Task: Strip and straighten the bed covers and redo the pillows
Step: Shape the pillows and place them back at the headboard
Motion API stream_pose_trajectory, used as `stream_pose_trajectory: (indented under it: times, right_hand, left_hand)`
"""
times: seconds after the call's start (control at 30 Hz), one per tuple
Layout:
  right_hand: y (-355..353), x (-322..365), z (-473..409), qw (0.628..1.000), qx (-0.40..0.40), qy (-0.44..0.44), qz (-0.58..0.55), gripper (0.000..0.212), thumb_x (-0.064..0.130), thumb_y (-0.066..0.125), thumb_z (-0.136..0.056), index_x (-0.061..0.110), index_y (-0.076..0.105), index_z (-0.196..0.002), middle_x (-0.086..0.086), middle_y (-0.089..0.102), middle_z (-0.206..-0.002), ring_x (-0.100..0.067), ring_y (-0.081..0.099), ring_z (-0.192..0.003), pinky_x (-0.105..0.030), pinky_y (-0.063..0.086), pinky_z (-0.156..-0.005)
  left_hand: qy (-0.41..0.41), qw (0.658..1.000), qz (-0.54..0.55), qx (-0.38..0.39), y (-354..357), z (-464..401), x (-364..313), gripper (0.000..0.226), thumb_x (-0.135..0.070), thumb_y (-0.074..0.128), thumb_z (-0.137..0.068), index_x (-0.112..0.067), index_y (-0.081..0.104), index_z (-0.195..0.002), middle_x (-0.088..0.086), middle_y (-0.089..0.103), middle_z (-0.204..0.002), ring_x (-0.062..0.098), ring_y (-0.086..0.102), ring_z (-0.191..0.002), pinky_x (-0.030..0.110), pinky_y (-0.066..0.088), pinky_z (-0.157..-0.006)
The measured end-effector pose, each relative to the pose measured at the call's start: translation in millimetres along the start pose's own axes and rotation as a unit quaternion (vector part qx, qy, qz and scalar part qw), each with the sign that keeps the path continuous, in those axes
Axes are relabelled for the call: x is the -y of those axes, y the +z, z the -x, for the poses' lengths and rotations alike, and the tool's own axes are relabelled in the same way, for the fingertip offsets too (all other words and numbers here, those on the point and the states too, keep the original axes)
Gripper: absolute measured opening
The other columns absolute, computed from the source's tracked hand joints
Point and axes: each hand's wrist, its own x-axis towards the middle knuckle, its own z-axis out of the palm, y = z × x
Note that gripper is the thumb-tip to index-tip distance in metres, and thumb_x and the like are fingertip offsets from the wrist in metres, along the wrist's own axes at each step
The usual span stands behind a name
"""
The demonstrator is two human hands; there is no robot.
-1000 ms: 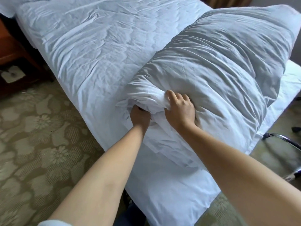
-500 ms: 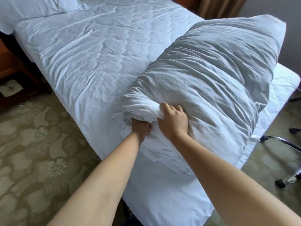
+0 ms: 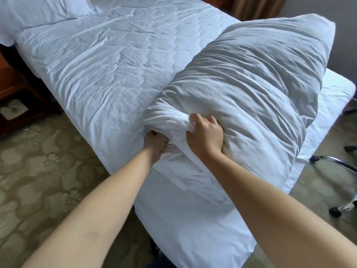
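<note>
A bulky white duvet [image 3: 251, 89] lies rolled into a thick bundle across the foot half of the bed. My left hand [image 3: 156, 145] grips the fabric under the bundle's near end, its fingers hidden in the folds. My right hand [image 3: 205, 135] clutches a bunched fold on top of that same end. The white sheet [image 3: 108, 60] covering the mattress is wrinkled and bare beyond the bundle. A white pillow [image 3: 36, 10] lies at the head of the bed, top left.
Patterned carpet [image 3: 42, 180] runs along the bed's left side. A dark wooden nightstand [image 3: 17, 89] stands by the head of the bed. A chair's chrome base with castors [image 3: 340, 190] sits at the right. Curtains [image 3: 257, 6] hang beyond the bed.
Both hands keep their grip on the bundle's end. The view has tipped up, so the pillow at the head of the bed has come into sight.
</note>
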Motion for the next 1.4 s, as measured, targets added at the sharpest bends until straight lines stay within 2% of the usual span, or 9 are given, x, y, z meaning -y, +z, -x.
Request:
stream_pose_trajectory:
  times: [0.23, 0.4, 0.6, 0.83, 0.93, 1.0, 1.1, 1.23, 1.4]
  right_hand:
    - [29.8, -5.1, 6.7, 0.997, 0.077, -0.010, -0.012, 0.048, 0.032, 0.064, -0.081, 0.016, 0.053, -0.126, -0.005, 0.062, -0.123, -0.029, 0.048, -0.115, -0.032, 0.034, -0.095]
    - [35.9, -4.4, 9.2, 0.993, 0.101, -0.043, 0.035, 0.062, 0.036, 0.068, -0.080, 0.017, 0.042, -0.133, -0.004, 0.047, -0.133, -0.028, 0.040, -0.123, -0.033, 0.030, -0.103]
    - [24.1, -4.3, 40.3, 0.970, 0.179, -0.065, 0.150, 0.095, 0.013, 0.059, -0.083, 0.020, -0.006, -0.152, -0.009, 0.002, -0.158, -0.026, 0.001, -0.146, -0.037, -0.002, -0.119]
    - [-12.0, -29.0, 47.0, 0.964, 0.150, -0.073, 0.208, 0.089, 0.016, 0.063, -0.079, 0.020, 0.012, -0.152, -0.009, 0.020, -0.152, -0.026, 0.016, -0.143, -0.036, 0.007, -0.120]
    - [-19.5, -38.6, 52.2, 0.967, 0.047, -0.123, 0.217, 0.066, 0.011, 0.084, -0.044, 0.011, 0.065, -0.107, -0.007, 0.062, -0.095, -0.026, 0.063, -0.089, -0.029, 0.049, -0.080]
    - [-29.6, -46.0, 54.0, 0.964, -0.009, -0.145, 0.223, 0.046, 0.004, 0.084, -0.027, 0.013, 0.065, -0.069, -0.004, 0.057, -0.064, -0.025, 0.059, -0.057, -0.023, 0.041, -0.048]
    - [-46.6, -49.9, 53.4, 0.967, -0.068, -0.141, 0.200, 0.033, 0.002, 0.084, -0.039, 0.013, 0.062, -0.061, -0.006, 0.056, -0.062, -0.026, 0.058, -0.055, -0.023, 0.034, -0.041]
    - [-39.7, -53.0, 58.7, 0.976, -0.018, -0.137, 0.167, 0.043, 0.007, 0.077, -0.054, 0.015, 0.067, -0.096, -0.007, 0.060, -0.093, -0.028, 0.060, -0.086, -0.030, 0.046, -0.066]
    - [-11.1, -66.9, 82.6, 0.948, 0.246, -0.130, 0.157, 0.090, 0.024, 0.061, -0.080, 0.020, 0.007, -0.153, -0.002, 0.006, -0.156, -0.023, 0.008, -0.145, -0.030, 0.013, -0.116]
  left_hand:
    - [-0.061, 0.998, 0.001, 0.022, -15.7, 0.9, 19.7, 0.030, 0.013, 0.047, -0.084, -0.015, 0.050, -0.073, -0.004, 0.046, -0.038, 0.004, 0.031, -0.027, 0.012, 0.023, -0.034]
    - [-0.065, 0.997, 0.044, -0.026, -17.9, 6.9, 20.4, 0.018, -0.001, 0.055, -0.082, -0.016, 0.059, -0.074, 0.001, 0.052, -0.058, 0.014, 0.040, -0.049, 0.019, 0.034, -0.045]
    - [-0.084, 0.981, 0.177, 0.014, -15.9, 28.6, 0.8, 0.018, -0.010, 0.051, -0.092, -0.013, 0.062, -0.078, 0.003, 0.066, -0.065, 0.013, 0.061, -0.058, 0.018, 0.050, -0.050]
    - [-0.047, 0.982, 0.180, 0.016, -7.7, 44.1, -24.1, 0.019, -0.007, 0.052, -0.085, -0.014, 0.058, -0.069, -0.001, 0.063, -0.048, 0.013, 0.061, -0.051, 0.023, 0.050, -0.056]
    - [-0.051, 0.985, 0.161, -0.029, -1.4, 43.9, -27.7, 0.021, -0.035, 0.062, -0.081, -0.016, 0.061, -0.075, 0.007, 0.068, -0.070, 0.022, 0.064, -0.066, 0.035, 0.056, -0.070]
    - [-0.051, 0.988, 0.129, -0.068, -0.1, 38.5, -25.9, 0.030, -0.041, 0.068, -0.081, -0.014, 0.064, -0.093, 0.012, 0.069, -0.095, 0.023, 0.065, -0.079, 0.039, 0.056, -0.076]
    - [0.057, 0.990, 0.061, -0.111, 5.3, 34.1, -33.2, 0.027, -0.022, 0.059, -0.091, 0.001, 0.067, -0.104, 0.013, 0.067, -0.105, 0.016, 0.056, -0.085, 0.030, 0.047, -0.074]
    - [0.123, 0.968, 0.067, -0.208, -0.8, 29.5, -34.8, 0.027, -0.013, 0.053, -0.092, 0.007, 0.068, -0.101, 0.021, 0.069, -0.105, 0.022, 0.063, -0.093, 0.032, 0.049, -0.083]
    - [-0.006, 0.980, 0.128, -0.154, -16.5, 12.8, -4.2, 0.024, -0.006, 0.048, -0.091, -0.008, 0.067, -0.106, 0.012, 0.066, -0.104, 0.024, 0.061, -0.093, 0.038, 0.053, -0.081]
